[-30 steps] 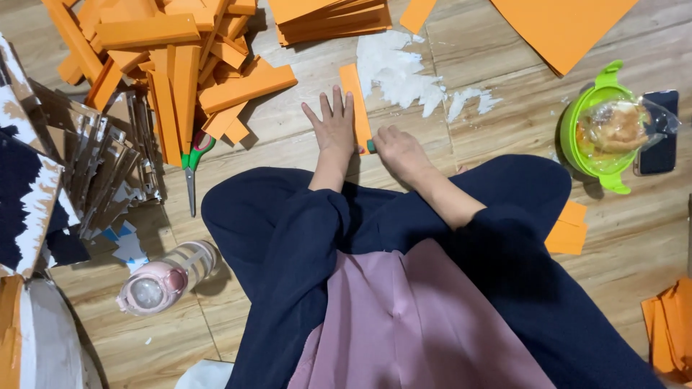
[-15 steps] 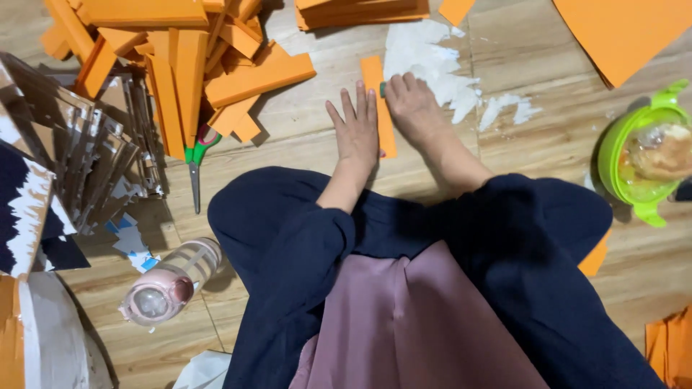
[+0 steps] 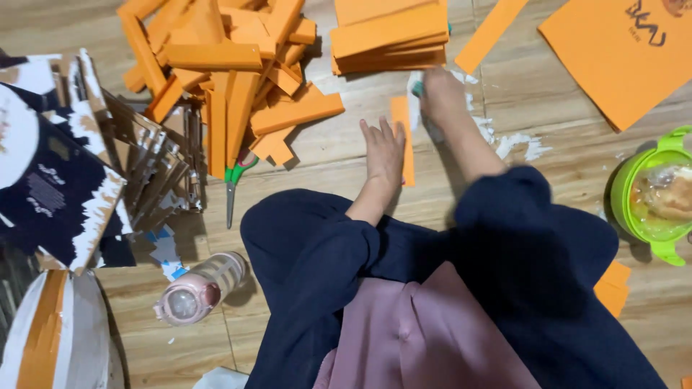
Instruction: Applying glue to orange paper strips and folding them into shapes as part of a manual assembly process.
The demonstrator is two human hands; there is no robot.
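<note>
My left hand (image 3: 384, 151) lies flat, fingers spread, on a narrow orange paper strip (image 3: 400, 115) on the wooden floor in front of my knees. Blurred with motion, my right hand (image 3: 441, 97) is at the strip's far end. It is closed around a small green tool (image 3: 417, 88), which touches the floor beside the strip. White paper scraps (image 3: 515, 144) lie just right of that hand.
A heap of folded orange pieces (image 3: 231, 72) and a neat orange stack (image 3: 389, 36) lie ahead. Green-handled scissors (image 3: 241, 169) lie left of my hand, near dark printed cardboard (image 3: 50, 180) and a pink bottle (image 3: 202, 288). An orange sheet (image 3: 620, 50) and green bowl (image 3: 634, 209) are right.
My right hand has slid with the green tool from the strip's near end up to its far end. The left hand stays pressed on the strip.
</note>
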